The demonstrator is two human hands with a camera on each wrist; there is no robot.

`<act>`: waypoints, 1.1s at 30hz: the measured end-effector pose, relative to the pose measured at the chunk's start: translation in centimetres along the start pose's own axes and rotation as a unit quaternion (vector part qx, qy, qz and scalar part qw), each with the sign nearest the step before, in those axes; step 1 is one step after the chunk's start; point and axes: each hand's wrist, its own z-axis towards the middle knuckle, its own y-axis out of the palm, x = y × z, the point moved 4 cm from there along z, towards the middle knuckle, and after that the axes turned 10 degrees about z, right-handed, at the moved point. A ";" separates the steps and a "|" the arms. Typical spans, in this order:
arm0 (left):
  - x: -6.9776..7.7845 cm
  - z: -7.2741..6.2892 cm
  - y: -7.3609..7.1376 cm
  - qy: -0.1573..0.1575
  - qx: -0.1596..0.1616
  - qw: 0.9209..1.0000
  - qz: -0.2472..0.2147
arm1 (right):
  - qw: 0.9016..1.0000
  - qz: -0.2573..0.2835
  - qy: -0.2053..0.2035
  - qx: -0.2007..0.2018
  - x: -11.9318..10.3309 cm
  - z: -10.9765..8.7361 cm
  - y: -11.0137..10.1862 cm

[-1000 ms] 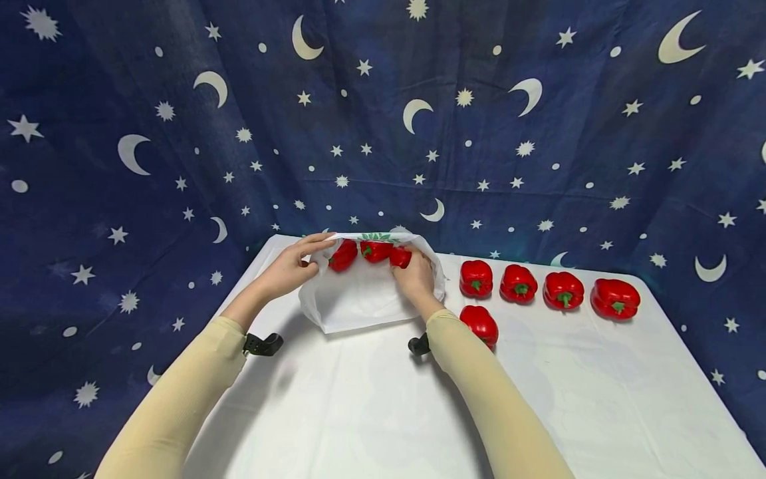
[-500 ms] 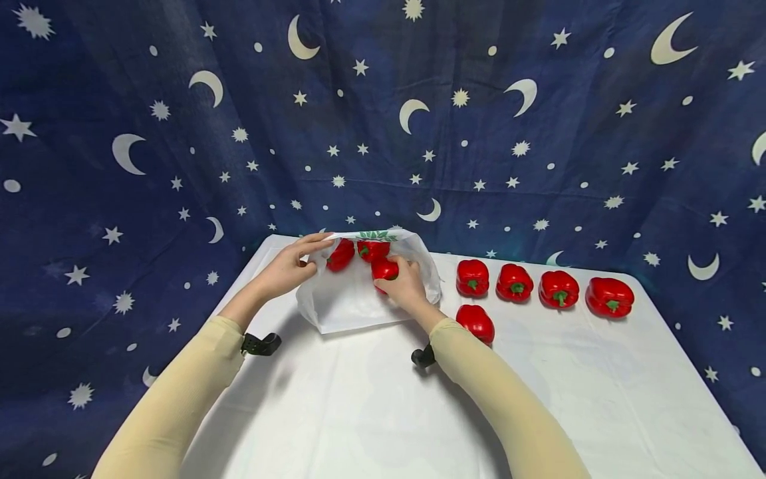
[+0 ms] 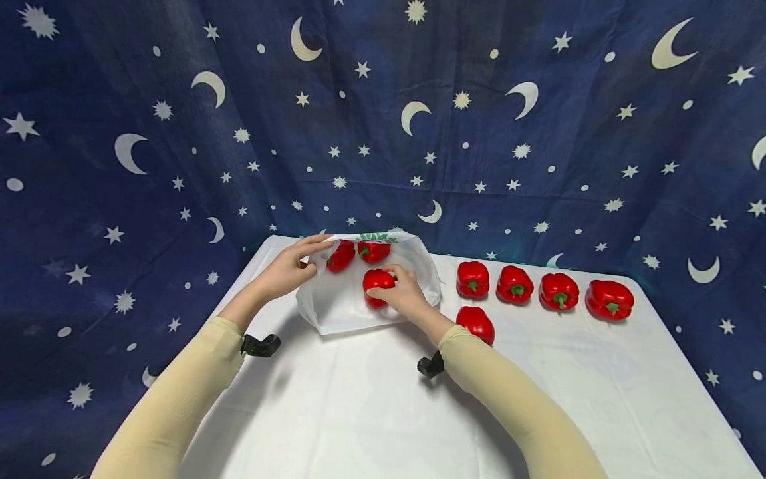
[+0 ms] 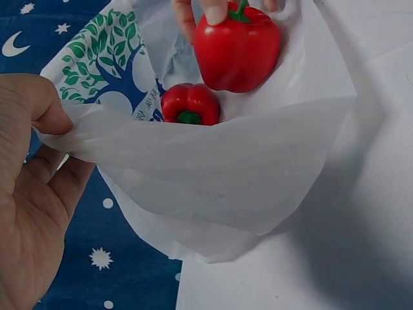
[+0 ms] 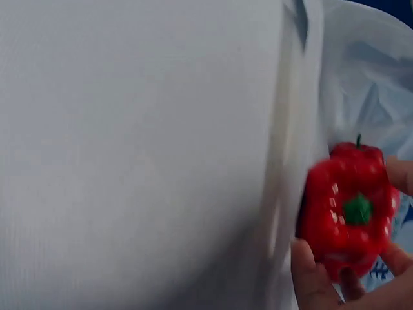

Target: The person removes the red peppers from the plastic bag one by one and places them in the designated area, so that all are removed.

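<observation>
A white plastic bag with a green leaf print lies with its mouth towards me. My left hand pinches its left rim between thumb and fingers, plain in the left wrist view. Inside the bag, my right hand grips a red bell pepper, whose green stem shows in the right wrist view. Two more red bell peppers lie deeper in the bag, a left bell pepper and a middle bell pepper. In the left wrist view only one of those, a bell pepper, shows past the rim.
To the right of the bag, several red bell peppers stand in a row along the back of the white table. Another bell pepper sits in front of them, partly behind the right sleeve. A blue star-patterned cloth hangs behind.
My right hand has drawn the bell pepper from the back right of the bag towards the front and left, nearer the bag's mouth. The left hand stays at the rim.
</observation>
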 end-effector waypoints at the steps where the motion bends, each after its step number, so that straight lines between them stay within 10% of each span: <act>1: -0.5 0.1 0.2 0.002 0.002 1.000 0.001 | 1.000 0.020 0.015 -0.010 0.0 0.1 -0.2; 9: 0.2 -0.1 0.1 -0.004 0.006 1.000 0.000 | 0.967 0.179 0.141 -0.114 0.4 1.5 -2.1; 16: 2.2 -0.6 -0.6 -0.005 0.003 1.000 -0.003 | 0.948 0.194 0.147 -0.204 0.3 2.6 -2.7; 33: -1.9 0.2 0.7 -0.006 0.006 1.000 0.009 | 0.941 0.190 0.137 -0.244 0.8 3.2 -1.9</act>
